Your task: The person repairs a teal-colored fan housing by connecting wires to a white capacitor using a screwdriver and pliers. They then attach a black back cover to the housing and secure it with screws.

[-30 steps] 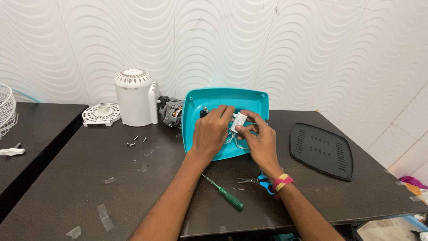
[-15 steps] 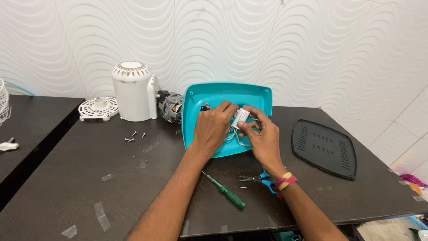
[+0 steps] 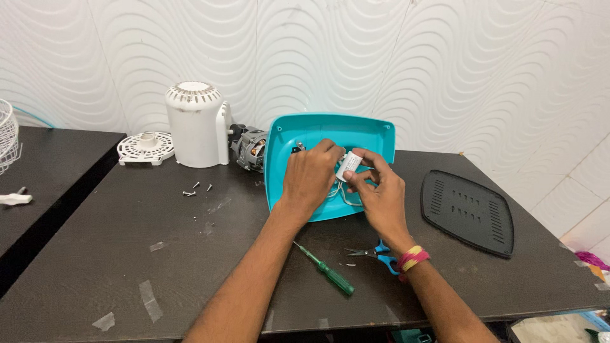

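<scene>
Both hands sit slightly lower than before; right hand (image 3: 380,194) pinches white cylindrical capacitor (image 3: 348,166), long axis 1-to-7 o'clock, over teal housing (image 3: 330,130); left hand (image 3: 311,178), at 9 o'clock, curled, grip unclear.

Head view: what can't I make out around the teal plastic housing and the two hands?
- Inside of the teal plastic housing: left hand and right hand cover its middle.
- Small white cylindrical part: its ends and wire joints are hidden by fingers.
- Blue-handled scissors: handles lie under the right wrist.
- Small loose screws: too small to tell type.
- White wire grille: cut off by the left edge.
</scene>
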